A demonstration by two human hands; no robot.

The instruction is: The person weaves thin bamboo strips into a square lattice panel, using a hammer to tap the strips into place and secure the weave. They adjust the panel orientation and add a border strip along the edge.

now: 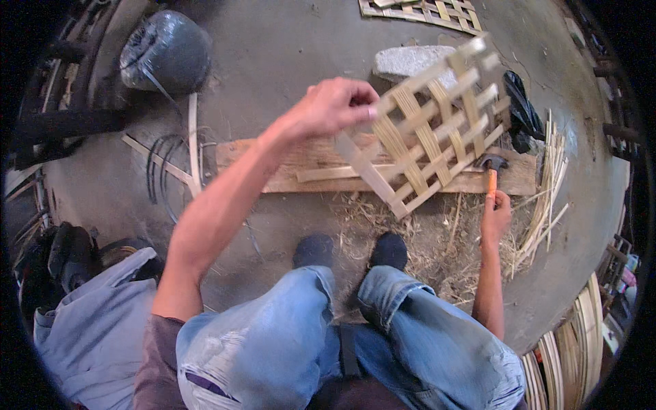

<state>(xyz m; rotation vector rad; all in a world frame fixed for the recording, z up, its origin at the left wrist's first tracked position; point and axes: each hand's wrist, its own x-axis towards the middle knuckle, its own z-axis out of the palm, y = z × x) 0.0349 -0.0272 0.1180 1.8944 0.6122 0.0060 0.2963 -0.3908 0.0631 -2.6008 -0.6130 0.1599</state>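
My left hand [338, 106] pinches the upper left edge of a woven lattice panel [429, 140] made of flat, pale bamboo-like strips. The panel is tilted above a wooden plank [304, 158], slightly blurred by motion. In my right hand [497, 215] is a hammer [492, 183] with an orange handle; fingers wrap round the handle's lower end. Its dark head lies over the plank's right part, close to the panel's lower right edge. A loose pale strip [328, 174] rests along the plank, partly covered by the panel.
Behind the plank lie a pale stone block [396, 61] and a black plastic bag [523, 113]. Thin strips [547, 198] are heaped at right, shavings [369, 215] near my feet. A plastic-wrapped bundle [174, 58] stands far left; another lattice panel [444, 15] lies at the back.
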